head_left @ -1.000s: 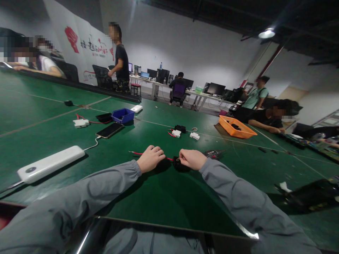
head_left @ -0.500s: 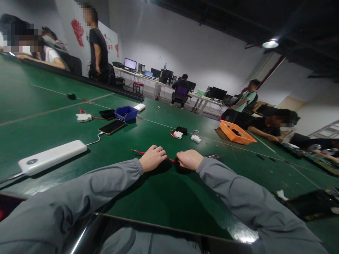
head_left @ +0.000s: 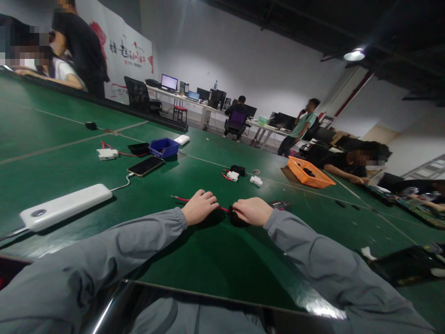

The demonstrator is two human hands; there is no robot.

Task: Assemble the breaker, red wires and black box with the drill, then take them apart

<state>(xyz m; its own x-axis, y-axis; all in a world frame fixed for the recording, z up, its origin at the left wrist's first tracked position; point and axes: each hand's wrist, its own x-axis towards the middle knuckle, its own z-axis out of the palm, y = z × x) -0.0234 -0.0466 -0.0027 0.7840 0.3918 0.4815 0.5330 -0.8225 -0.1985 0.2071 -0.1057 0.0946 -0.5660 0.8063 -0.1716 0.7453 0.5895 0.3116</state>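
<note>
My left hand [head_left: 200,207] is closed over a red wire [head_left: 180,199] whose bare end sticks out to the left. The wire runs on to a small black part [head_left: 233,215] on the green table. My right hand [head_left: 253,211] pinches that black part from the right, its fingers covering much of it. Ahead lie a white module [head_left: 232,176] with a short red wire, a black block [head_left: 238,169] against it, and another white module [head_left: 256,181]. A dark, shiny object [head_left: 280,204] I cannot make out lies by my right wrist.
An orange bin [head_left: 299,175] holding black parts stands right of the modules. Leftward are a blue bin [head_left: 163,150], a phone [head_left: 146,166] cabled to a white power bank [head_left: 67,206], and a wired white module [head_left: 107,154]. Other people work around the table.
My right hand has shifted slightly right and its fingers have loosened, showing more of the black part. My left hand stays nearly still. In the background, two standing people have moved.
</note>
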